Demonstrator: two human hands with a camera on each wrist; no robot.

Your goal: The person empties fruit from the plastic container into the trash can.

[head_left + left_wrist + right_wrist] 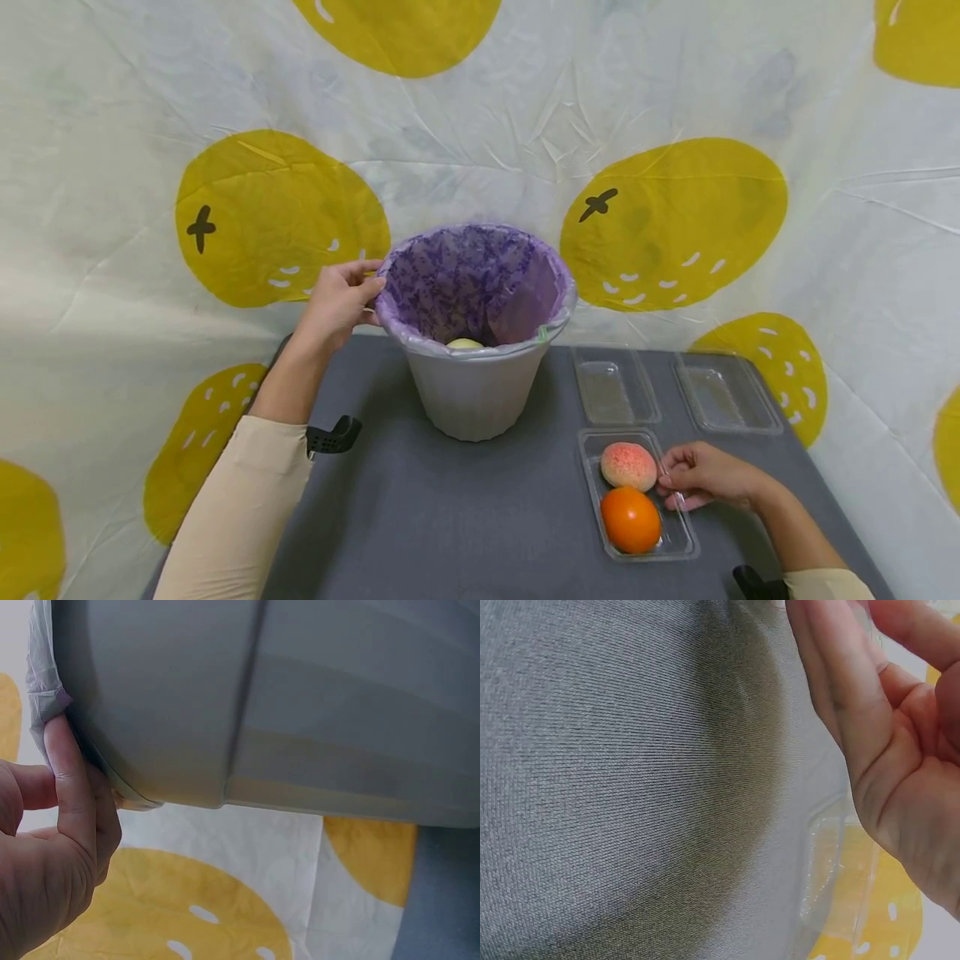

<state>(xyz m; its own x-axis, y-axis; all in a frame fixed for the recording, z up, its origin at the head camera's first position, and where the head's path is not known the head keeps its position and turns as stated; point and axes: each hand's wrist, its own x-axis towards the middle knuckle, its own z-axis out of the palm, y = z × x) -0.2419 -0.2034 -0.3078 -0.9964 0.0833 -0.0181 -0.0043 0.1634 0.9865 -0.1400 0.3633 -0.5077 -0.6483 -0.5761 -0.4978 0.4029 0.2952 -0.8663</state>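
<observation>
A grey bin [472, 396] with a purple patterned liner bag [465, 279] stands upright on the table. At its left rim my left hand [337, 304] pinches the edge, thumb and fingers over the folded liner; the left wrist view shows those fingers [71, 776] against the rim. Low inside the bin is a pale yellow round thing [465, 342], mostly hidden by the front rim. To the right lies a clear plastic tray [678, 548] holding a peach [628, 465] and an orange [632, 520]. My right hand [708, 475] pinches the tray's right edge, beside the peach.
Two more clear plastic trays [615, 417] lie behind, toward the table's back right. A dark grey cloth covers the table [450, 517]. Behind it hangs a pale sheet [480, 133] printed with large yellow fruit shapes.
</observation>
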